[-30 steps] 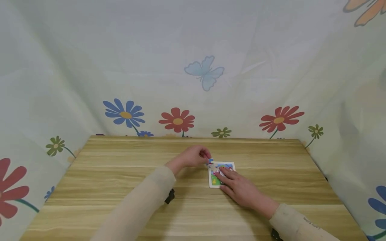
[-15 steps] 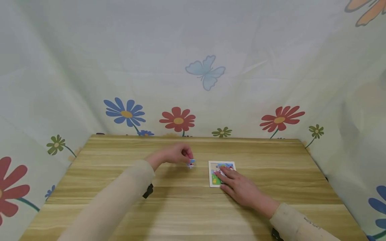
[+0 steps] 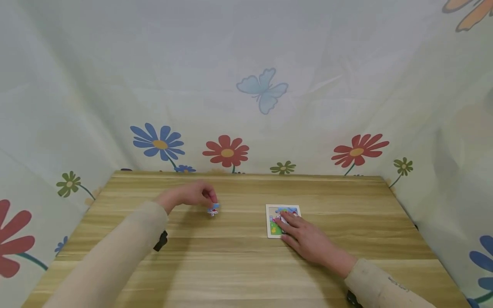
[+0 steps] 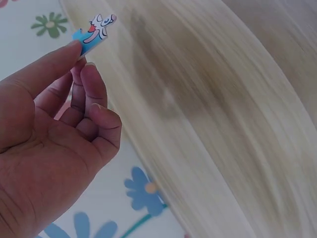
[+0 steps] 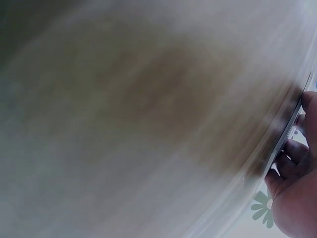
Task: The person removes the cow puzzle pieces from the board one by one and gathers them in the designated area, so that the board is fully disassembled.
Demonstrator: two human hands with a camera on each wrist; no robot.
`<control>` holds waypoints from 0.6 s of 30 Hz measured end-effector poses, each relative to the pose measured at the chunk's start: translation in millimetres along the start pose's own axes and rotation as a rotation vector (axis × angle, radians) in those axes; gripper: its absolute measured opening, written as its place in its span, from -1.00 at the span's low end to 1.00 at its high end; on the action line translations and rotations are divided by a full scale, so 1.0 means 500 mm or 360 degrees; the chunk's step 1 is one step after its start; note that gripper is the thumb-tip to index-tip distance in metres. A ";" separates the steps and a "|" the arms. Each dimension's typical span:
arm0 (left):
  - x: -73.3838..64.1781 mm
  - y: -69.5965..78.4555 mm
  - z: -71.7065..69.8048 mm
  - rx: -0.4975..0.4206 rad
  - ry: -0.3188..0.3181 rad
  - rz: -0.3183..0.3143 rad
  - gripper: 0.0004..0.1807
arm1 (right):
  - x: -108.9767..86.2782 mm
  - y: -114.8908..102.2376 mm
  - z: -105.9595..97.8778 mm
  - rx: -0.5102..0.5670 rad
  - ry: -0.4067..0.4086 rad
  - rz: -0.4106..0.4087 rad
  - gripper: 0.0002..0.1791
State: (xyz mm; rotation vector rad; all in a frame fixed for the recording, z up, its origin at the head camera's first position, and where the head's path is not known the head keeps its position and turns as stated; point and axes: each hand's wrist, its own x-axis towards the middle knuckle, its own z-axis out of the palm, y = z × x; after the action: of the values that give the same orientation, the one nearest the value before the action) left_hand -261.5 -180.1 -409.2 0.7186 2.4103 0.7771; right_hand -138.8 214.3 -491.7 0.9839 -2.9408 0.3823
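My left hand (image 3: 198,195) pinches a small jigsaw piece (image 4: 94,33) between thumb and fingertips, above the left middle of the table. The piece is blue with a white and red cartoon figure printed on it. A small white-framed jigsaw puzzle (image 3: 271,234) lies on the table, right of that hand. My right hand (image 3: 308,239) lies with fingers spread over the puzzle and hides its right part. At the puzzle's upper left a bare greyish patch of tray shows. In the right wrist view the right hand (image 5: 294,171) is partly seen at the edge.
The wooden table (image 3: 239,273) has its far edge against a white curtain (image 3: 185,85) printed with flowers and a butterfly. More curtain hangs at both sides. A black strap (image 3: 160,241) shows at the left sleeve.
My left hand has carried the jigsaw piece leftward, from the puzzle's upper left corner to a spot well away from it. The right hand has stayed on the puzzle.
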 end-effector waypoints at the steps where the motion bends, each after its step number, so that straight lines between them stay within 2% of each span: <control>1: -0.003 -0.007 -0.002 -0.0007 -0.0002 -0.0017 -0.95 | 0.000 0.001 0.000 0.0000 0.0001 -0.0002 -0.37; 5: -0.014 -0.034 -0.008 -0.0029 -0.0017 -0.0061 -0.93 | 0.000 0.003 0.002 -0.0014 0.0015 -0.0012 -0.38; 9: -0.022 -0.058 -0.013 -0.0022 -0.0018 -0.0061 -0.93 | 0.001 0.003 0.003 -0.0014 0.0032 -0.0029 -0.39; 16: -0.035 -0.074 -0.017 0.0020 0.0031 0.0017 -0.92 | 0.001 0.003 0.003 -0.0018 0.0055 -0.0045 -0.39; 18: -0.033 -0.081 -0.015 0.0057 0.0061 -0.0002 -0.94 | 0.001 0.003 0.002 -0.0021 0.0052 -0.0044 -0.39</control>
State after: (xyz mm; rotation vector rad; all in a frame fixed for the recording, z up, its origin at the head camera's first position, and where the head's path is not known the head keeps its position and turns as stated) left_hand -267.1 -221.2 -424.9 0.7225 2.4642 0.7559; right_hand -140.0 215.1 -493.2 1.0059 -2.8936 0.3735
